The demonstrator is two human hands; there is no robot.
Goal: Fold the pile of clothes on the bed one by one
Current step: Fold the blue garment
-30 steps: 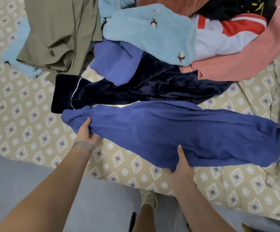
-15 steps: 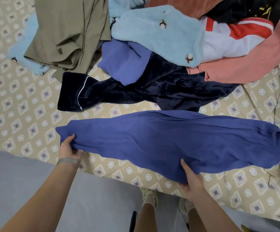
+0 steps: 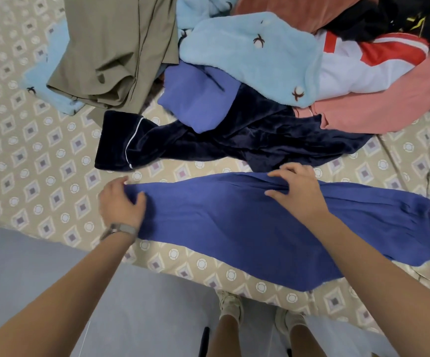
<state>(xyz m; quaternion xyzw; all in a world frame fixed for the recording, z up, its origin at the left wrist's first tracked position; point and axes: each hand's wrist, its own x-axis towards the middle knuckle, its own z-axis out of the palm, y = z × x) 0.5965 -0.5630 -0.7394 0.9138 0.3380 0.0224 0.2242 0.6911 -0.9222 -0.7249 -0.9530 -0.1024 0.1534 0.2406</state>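
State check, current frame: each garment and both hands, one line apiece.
blue garment: laid out flat, lengthwise along the near bed edge, apart from the pile
left hand: grips the garment's left end
right hand: fingers bunch the far edge near the middle
navy velvet garment: crumpled, unfolded
light blue fleece: heaped on the pile
olive garment: loosely draped, unfolded
pink garment: unfolded

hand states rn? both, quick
Left hand: grips the left end of the blue garment.
Right hand: fingers curled, bunching the garment's far edge.
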